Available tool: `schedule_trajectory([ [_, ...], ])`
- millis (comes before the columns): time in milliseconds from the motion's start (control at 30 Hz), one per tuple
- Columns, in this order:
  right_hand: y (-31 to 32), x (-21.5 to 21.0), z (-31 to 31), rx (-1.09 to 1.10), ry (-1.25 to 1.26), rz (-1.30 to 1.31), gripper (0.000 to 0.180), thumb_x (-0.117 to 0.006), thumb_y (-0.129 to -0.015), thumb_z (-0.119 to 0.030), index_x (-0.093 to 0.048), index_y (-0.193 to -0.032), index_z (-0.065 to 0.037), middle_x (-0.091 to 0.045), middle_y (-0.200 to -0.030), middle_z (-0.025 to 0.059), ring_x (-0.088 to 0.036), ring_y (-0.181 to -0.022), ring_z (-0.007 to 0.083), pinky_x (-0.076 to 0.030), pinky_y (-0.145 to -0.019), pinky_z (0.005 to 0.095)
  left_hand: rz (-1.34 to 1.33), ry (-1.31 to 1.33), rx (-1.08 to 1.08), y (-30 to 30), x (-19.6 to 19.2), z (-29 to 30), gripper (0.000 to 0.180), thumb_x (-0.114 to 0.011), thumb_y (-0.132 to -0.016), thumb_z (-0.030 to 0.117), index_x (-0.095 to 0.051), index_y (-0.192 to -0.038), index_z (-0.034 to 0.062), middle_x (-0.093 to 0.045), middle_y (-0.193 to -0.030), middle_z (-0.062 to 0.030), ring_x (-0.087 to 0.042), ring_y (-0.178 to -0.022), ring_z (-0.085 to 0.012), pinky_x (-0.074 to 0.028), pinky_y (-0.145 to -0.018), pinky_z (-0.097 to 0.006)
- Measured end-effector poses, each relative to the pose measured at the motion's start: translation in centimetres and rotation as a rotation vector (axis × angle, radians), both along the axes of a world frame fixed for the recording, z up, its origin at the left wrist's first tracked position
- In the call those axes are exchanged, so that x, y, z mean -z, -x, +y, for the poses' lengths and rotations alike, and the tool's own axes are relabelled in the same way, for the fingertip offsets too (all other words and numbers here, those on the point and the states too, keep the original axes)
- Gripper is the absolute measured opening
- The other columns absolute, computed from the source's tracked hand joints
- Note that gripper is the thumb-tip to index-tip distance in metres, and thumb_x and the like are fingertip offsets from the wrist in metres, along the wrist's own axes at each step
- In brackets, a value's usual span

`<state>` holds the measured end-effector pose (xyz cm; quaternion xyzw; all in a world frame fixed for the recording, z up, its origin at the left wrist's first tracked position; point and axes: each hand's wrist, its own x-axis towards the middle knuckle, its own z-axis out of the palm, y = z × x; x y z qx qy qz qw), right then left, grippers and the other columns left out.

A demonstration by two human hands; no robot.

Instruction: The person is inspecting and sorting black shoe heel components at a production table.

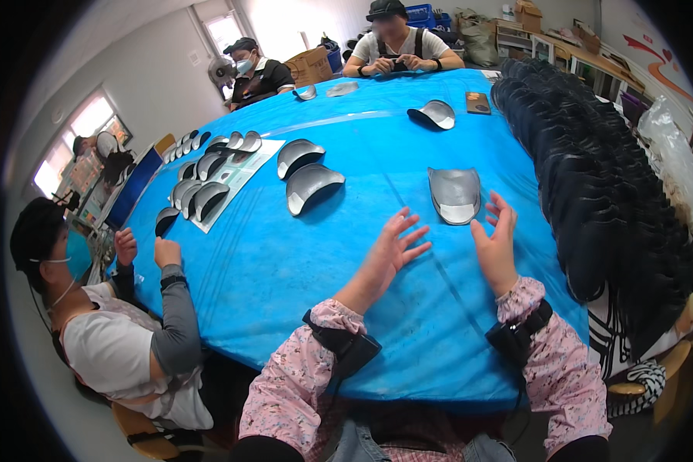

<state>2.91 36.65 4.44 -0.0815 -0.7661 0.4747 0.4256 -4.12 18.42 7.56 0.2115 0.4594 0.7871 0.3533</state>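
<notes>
The grey curved plastic shell piece (454, 195) lies flat on the blue plastic table cover (285, 269), just beyond the fingertips of the right hand (497, 245), so it's an easy reach, I'd guess. Both that one and the left hand (391, 250) hover with fingers spread apart, holding nothing. More grey shells (304, 175) sit to the far left, some lined up on a sheet, and a long stack of dark shells (593, 177) runs down the right edge, probably as stock.

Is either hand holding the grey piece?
No. Both hands, left and right, hover open, empty, just short of the grey piece.
</notes>
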Motion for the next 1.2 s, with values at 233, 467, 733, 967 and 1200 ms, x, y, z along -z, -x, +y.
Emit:
schedule_trajectory([
  [233,0.5,1.7,1.0,-0.063,-0.196,-0.116,0.071,-0.059,-0.077,-0.015,-0.022,-0.134,0.006,-0.035,-0.132,0.0252,-0.036,-0.123,0.0363,-0.028,-0.103,0.0396,0.126,0.121,-0.208,2.6,0.1,2.8,0.067,-0.044,-0.091,0.038,-0.015,-0.139,0.0024,-0.022,-0.143,-0.0137,-0.025,-0.132,-0.0228,-0.021,-0.108,-0.038],
  [467,1.1,1.6,0.0,0.058,-0.154,-0.058,0.081,-0.065,-0.078,-0.031,-0.021,-0.131,0.011,-0.036,-0.127,0.0284,-0.034,-0.12,0.038,-0.028,-0.102,0.0414,0.151,0.122,0.05,2.2,-0.2,7.1,0.053,-0.039,-0.094,0.038,-0.029,-0.133,0.0039,-0.032,-0.136,-0.0083,-0.032,-0.125,-0.0188,-0.026,-0.103,-0.035],
  [733,0.1,0.7,2.8,0.154,-0.154,-0.207,0.105,-0.077,-0.062,-0.045,-0.021,-0.131,0.012,-0.043,-0.118,0.0273,-0.042,-0.112,0.0381,-0.034,-0.095,0.0412,-0.053,-0.044,0.148,-2.2,-1.6,3.1,0.074,-0.04,-0.093,0.042,0.003,-0.141,0.0051,-0.014,-0.146,-0.013,-0.018,-0.134,-0.0259,-0.021,-0.108,-0.039],
  [967,-1.7,-2.0,4.6,-0.67,-0.115,-0.438,0.105,-0.08,-0.064,-0.036,-0.016,-0.137,0.005,-0.043,-0.125,0.0213,-0.044,-0.113,0.0285,-0.034,-0.097,0.0344,0.723,0.505,0.053,3.0,-0.3,-0.1,0.105,-0.071,-0.074,0.035,0.005,-0.141,0.0058,-0.018,-0.145,-0.0175,-0.019,-0.133,-0.0317,-0.015,-0.108,-0.039],
  [1200,-2.1,-2.7,2.2,-0.544,-0.556,-0.305,0.114,-0.076,-0.059,-0.052,-0.015,-0.137,0.005,-0.036,-0.128,0.0251,-0.036,-0.118,0.0373,-0.029,-0.1,0.0414,0.931,0.533,0.154,1.2,-0.6,-0.7,0.114,-0.08,-0.065,0.032,0.0,-0.141,0.0032,-0.023,-0.139,-0.0183,-0.023,-0.13,-0.0307,-0.019,-0.107,-0.039],
])
